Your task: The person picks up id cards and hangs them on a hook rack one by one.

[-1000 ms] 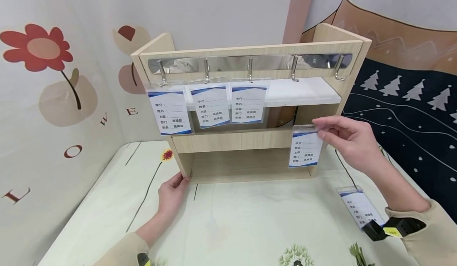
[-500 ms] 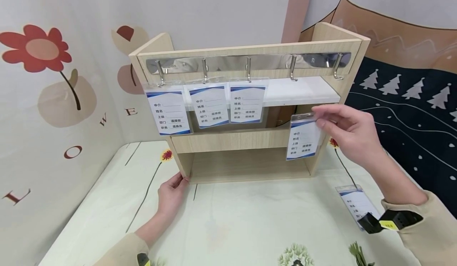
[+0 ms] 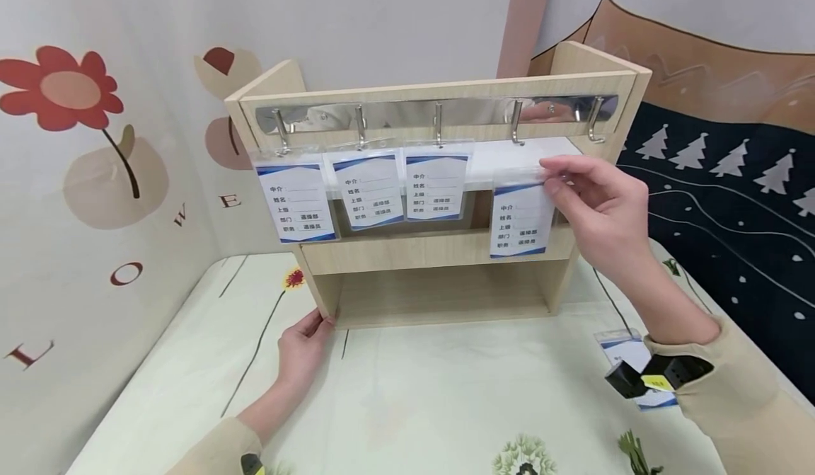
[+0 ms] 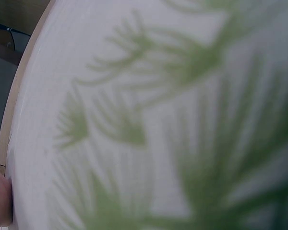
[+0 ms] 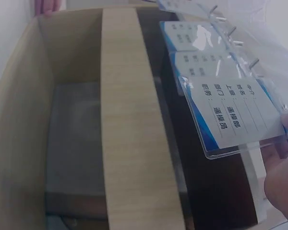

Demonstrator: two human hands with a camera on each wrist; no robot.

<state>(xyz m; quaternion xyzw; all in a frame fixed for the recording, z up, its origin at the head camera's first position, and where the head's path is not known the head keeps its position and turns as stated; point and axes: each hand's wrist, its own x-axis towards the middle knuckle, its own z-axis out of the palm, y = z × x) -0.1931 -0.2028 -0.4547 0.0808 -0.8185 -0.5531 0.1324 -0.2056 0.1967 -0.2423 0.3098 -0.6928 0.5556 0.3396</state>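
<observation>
My right hand pinches the top right corner of a clear-sleeved name badge, white with blue bands. The badge hangs upright in front of a small wooden shelf unit, just below the fourth hook and apart from it. In the right wrist view, thumb and fingers grip the badge at its edge. My left hand holds the unit's lower left corner between thumb and fingers. Three similar badges hang on the left hooks: the left badge, the second badge and the third badge.
The fifth hook on the metal strip carries nothing. Another badge lies on the patterned tablecloth, partly hidden by the right wrist camera. A white inner shelf sits behind the hooks. Printed curtains stand behind and at both sides.
My right hand has raised the badge and carried it leftward, from low by the unit's right side to just under the fourth hook. The left hand keeps its place on the corner.
</observation>
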